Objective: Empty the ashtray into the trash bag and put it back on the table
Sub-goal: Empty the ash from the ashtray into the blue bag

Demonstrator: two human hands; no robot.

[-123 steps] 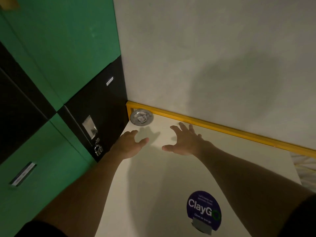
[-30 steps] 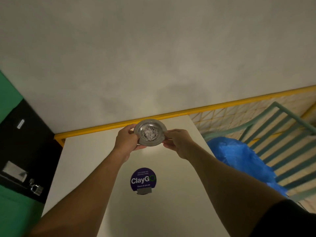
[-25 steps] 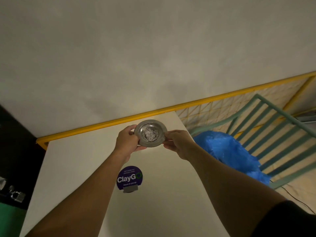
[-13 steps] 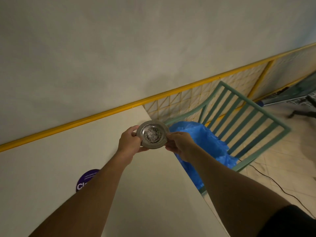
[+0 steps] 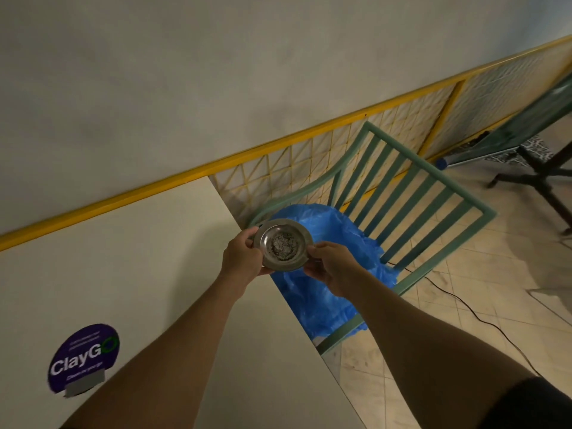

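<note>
A round metal ashtray [image 5: 283, 244] with grey ash in its bowl is held level between both hands. My left hand [image 5: 243, 257] grips its left rim and my right hand [image 5: 332, 269] grips its right rim. The ashtray hangs over the right edge of the white table [image 5: 139, 274], partly above the blue trash bag [image 5: 334, 239]. The bag sits on the seat of a green slatted chair [image 5: 411, 193] beside the table, its mouth open upward.
A purple round "ClayGo" sticker [image 5: 83, 359] lies on the table at lower left. A yellow rail with mesh [image 5: 309, 156] runs along the wall. A black cable [image 5: 464, 308] crosses the tiled floor. Another table's dark leg [image 5: 544, 181] stands at far right.
Both hands have carried the ashtray rightward from over the table to its right edge, above the blue bag. My view has swung right, bringing more of the chair and floor in.
</note>
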